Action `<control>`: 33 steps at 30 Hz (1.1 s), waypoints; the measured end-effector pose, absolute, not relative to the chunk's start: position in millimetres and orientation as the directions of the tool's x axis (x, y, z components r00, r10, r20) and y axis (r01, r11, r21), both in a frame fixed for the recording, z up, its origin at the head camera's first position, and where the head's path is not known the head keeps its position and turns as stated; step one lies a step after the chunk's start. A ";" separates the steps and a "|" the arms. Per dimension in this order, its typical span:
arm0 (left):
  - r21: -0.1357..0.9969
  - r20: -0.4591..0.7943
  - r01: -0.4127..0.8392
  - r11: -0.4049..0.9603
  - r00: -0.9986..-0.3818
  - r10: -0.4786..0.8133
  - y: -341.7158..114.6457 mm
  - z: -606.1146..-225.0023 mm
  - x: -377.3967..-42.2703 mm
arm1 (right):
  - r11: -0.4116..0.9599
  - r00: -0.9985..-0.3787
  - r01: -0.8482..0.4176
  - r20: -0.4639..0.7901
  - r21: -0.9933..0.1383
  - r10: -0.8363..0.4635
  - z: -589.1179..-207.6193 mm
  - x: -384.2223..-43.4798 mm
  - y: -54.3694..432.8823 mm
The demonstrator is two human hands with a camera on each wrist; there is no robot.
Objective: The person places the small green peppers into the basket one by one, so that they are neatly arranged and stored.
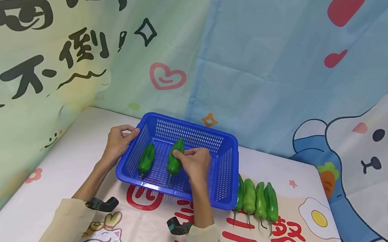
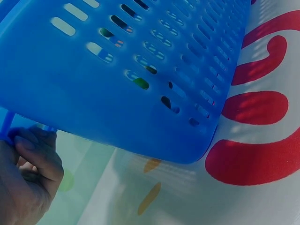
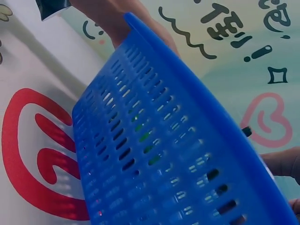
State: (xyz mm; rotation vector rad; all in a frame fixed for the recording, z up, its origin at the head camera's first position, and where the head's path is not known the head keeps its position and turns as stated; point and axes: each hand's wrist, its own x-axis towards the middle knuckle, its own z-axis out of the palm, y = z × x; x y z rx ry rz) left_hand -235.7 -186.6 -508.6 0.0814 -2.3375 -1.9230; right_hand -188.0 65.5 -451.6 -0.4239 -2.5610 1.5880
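A blue plastic basket (image 1: pixel 221 202) with slotted walls stands on the table. My left hand (image 1: pixel 119 141) grips its left rim; in the left wrist view the curled fingers (image 2: pixel 40 154) are at the rim. Inside the basket, my right hand (image 1: pixel 197 161) pinches a green pepper (image 1: pixel 174 164) between thumb and fingers, with its stem toward me. Another green pepper (image 1: pixel 147 159) lies to the left of it in the basket. In the right wrist view the basket's front wall (image 3: pixel 154 122) hides most of the peppers, and only part of the right hand (image 3: pixel 293 206) shows at the edge.
Right of the basket, several green peppers (image 1: pixel 261 202) lie side by side on the printed tablecloth (image 1: pixel 312 239), stems toward me. The nearest one is partly hidden by the basket. A printed cloth backdrop (image 1: pixel 255 63) hangs behind the table and along its left side.
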 end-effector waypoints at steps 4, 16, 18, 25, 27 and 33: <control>0.981 0.050 0.028 0.190 -0.993 -0.111 -186.9 -508.1 -235.6 | 0.483 -0.964 0.170 -0.043 -0.859 0.262 -455.2 -192.0 60.1; 0.983 0.045 0.025 0.181 -0.993 -0.105 -186.0 -507.5 -235.0 | 0.549 -0.982 0.078 0.031 -0.832 0.187 -528.9 -233.2 54.5; 0.984 0.044 0.025 0.176 -0.994 -0.103 -185.9 -507.6 -235.1 | 0.565 -0.986 0.089 0.007 -0.820 0.165 -538.9 -240.6 53.2; 0.984 0.046 0.027 0.178 -0.994 -0.102 -186.1 -507.7 -234.7 | 0.597 -0.987 0.133 -0.055 -0.791 0.148 -552.0 -255.7 43.0; 0.983 0.047 0.028 0.180 -0.994 -0.102 -186.0 -507.6 -234.7 | 0.615 -0.985 0.148 -0.056 -0.775 0.165 -550.1 -255.9 39.0; 0.982 0.047 0.025 0.188 -0.993 -0.112 -185.8 -506.7 -235.3 | 0.663 -0.983 0.126 -0.003 -0.738 0.183 -544.0 -255.9 23.7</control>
